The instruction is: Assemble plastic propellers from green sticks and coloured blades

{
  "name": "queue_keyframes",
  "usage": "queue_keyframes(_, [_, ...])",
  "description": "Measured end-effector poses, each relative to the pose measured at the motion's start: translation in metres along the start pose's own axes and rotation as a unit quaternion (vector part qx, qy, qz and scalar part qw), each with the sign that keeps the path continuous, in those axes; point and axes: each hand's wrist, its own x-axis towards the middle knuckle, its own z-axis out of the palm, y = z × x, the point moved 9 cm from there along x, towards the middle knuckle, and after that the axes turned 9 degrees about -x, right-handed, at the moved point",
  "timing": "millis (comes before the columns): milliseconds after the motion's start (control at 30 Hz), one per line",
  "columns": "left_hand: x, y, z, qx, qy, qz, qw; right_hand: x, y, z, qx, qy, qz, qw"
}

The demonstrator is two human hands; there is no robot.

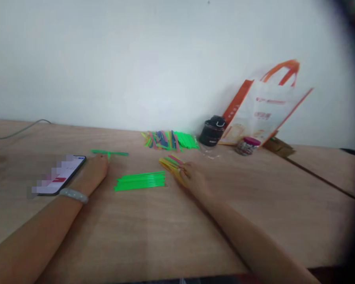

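Observation:
My left hand [96,171] rests on the wooden table [142,236], its fingertips at a thin green plastic stick [109,153] lying crosswise. The picture is too blurred to show whether the fingers pinch it. My right hand [193,179] grips a fanned bunch of yellow and pink sticks [171,166]. Between my hands lies a neat row of parallel green sticks [140,181]. Farther back is a heap of mixed blue, pink, yellow and green sticks [168,140].
A smartphone [60,175] lies left of my left hand. Along the wall stand a black lidded flask [212,131], a white-and-orange paper bag [262,112] and a pink-lidded jar [247,146]. A cable [17,130] runs along the table's back left.

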Motion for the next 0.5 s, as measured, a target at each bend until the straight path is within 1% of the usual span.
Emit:
queue_keyframes(100, [-0.007, 0.022, -0.019, -0.029, 0.063, 0.043, 0.997, 0.001, 0.002, 0.006, -0.067, -0.034, -0.01, 0.997])
queue_keyframes(167, [-0.015, 0.047, -0.029, -0.085, 0.103, 0.098, 0.986, 0.001, -0.001, 0.01, -0.103, -0.053, -0.021, 0.993])
queue_keyframes(233, [-0.028, 0.079, -0.035, -0.153, 0.118, 0.176, 0.965, 0.0, -0.003, 0.013, -0.128, -0.067, -0.023, 0.989])
queue_keyframes(300, [-0.043, 0.114, -0.034, -0.199, 0.088, 0.264, 0.94, -0.001, -0.004, 0.014, -0.142, -0.076, -0.021, 0.987])
queue_keyframes(367, [-0.058, 0.141, -0.03, -0.2, 0.06, 0.321, 0.924, -0.002, -0.005, 0.015, -0.152, -0.079, -0.024, 0.985])
queue_keyframes(433, [-0.069, 0.158, -0.027, -0.191, 0.048, 0.347, 0.917, -0.002, -0.006, 0.015, -0.161, -0.078, -0.028, 0.984])
queue_keyframes(500, [-0.074, 0.165, -0.024, -0.183, 0.04, 0.358, 0.915, -0.003, -0.007, 0.017, -0.172, -0.081, -0.031, 0.981])
